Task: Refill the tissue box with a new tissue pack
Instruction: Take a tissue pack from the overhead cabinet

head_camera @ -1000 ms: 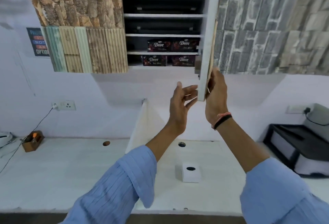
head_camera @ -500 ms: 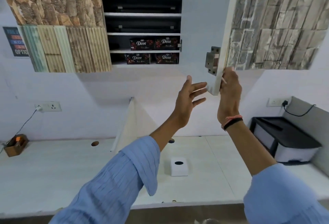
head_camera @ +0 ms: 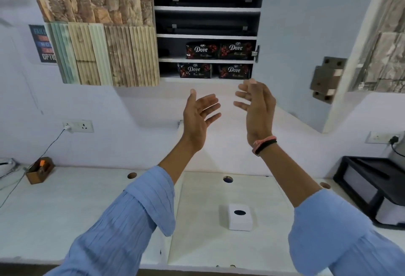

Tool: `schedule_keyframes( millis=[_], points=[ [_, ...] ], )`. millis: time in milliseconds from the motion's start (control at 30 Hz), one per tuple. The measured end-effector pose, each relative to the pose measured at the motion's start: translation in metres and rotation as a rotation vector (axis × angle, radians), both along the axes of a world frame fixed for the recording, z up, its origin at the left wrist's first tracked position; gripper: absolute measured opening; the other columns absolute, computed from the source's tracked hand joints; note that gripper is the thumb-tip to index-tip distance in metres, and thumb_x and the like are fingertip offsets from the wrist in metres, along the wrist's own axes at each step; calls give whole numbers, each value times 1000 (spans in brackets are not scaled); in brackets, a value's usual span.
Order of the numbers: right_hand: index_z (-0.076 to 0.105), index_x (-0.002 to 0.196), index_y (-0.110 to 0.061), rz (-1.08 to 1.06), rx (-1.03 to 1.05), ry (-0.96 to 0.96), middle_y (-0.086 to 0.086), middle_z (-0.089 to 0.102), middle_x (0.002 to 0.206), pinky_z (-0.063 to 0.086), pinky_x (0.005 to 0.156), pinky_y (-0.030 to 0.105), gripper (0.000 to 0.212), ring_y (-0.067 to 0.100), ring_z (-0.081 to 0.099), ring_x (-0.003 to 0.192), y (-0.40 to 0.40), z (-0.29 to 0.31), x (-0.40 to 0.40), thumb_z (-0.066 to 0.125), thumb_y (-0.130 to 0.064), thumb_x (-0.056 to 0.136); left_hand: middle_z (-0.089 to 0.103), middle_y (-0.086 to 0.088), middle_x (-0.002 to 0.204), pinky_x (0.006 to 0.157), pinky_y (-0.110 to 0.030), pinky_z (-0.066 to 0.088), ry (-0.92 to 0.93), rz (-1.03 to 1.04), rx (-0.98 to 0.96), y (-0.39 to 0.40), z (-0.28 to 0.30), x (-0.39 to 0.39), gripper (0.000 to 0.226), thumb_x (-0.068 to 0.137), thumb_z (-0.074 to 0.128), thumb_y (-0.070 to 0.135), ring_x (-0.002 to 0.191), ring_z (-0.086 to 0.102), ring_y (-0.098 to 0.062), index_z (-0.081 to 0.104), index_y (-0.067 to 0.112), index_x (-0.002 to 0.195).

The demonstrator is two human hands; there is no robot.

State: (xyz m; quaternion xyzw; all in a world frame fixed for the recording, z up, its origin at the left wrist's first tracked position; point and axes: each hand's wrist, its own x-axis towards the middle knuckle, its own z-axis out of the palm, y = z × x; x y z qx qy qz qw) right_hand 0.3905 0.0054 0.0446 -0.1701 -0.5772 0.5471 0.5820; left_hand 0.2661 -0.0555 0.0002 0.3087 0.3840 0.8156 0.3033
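Raised, fingers spread and empty: left hand (head_camera: 198,116) and right hand (head_camera: 257,109), just below the Dove packs (head_camera: 234,71) (right nearer), long sides facing out.

Poster (head_camera: 43,44): right part hidden behind the ribbed panels (head_camera: 105,54); only fragments of lettering legible.
Small print under "Dove" on the packs (head_camera: 202,50): too small to read.
Upper cabinet shelves (head_camera: 208,1) above the packs: dark, contents unclear; top shelf cut by frame edge.
Black unit (head_camera: 372,190) right of the tissue box (head_camera: 240,219): cropped at right edge.
Both sleeves (head_camera: 122,221) run off bottom edge.
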Motion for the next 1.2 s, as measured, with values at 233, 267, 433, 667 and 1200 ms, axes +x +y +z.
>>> schedule_keyframes(
  millis=[233, 267, 433, 667, 1200],
  points=[
    [68, 86, -24, -76, 27, -201, 2, 71, 83, 61, 65, 38, 11, 26, 71, 80, 52, -7, -109, 58, -23, 90, 69, -20, 129, 103, -50, 54, -45, 58, 15, 33, -1, -107, 67, 100, 42, 59, 120, 66, -35, 70, 2, 123],
    [69, 88, -20, -95, 44, -217, 1, 70, 79, 61, 62, 35, 12, 23, 70, 76, 59, -5, -123, 58, -22, 91, 69, -19, 129, 103, -50, 54, -51, 58, 10, 38, 0, -121, 67, 100, 42, 60, 120, 66, -34, 70, 3, 123],
    [72, 86, -1, -208, 52, -318, 8, 66, 70, 57, 49, 29, 20, 21, 61, 58, 108, 4, -189, 58, -16, 90, 71, -17, 126, 102, -49, 55, -81, 61, -1, 61, 2, -183, 65, 100, 43, 59, 119, 67, -34, 71, 3, 121],
    [54, 62, 1, -304, 18, -485, 28, 64, 68, 61, 48, 51, 25, 30, 55, 47, 165, 19, -242, 58, -12, 82, 74, -13, 113, 101, -50, 53, -93, 31, -22, 78, -10, -227, 63, 100, 44, 56, 118, 67, -36, 71, 3, 119],
    [64, 76, 7, -242, 73, -323, 28, 64, 69, 48, 38, 23, 23, 24, 54, 52, 149, -3, -211, 57, -13, 84, 73, -11, 102, 98, -45, 51, -199, 84, -64, 92, -35, -252, 56, 100, 45, 53, 98, 69, -29, 73, 6, 108]
  ],
)
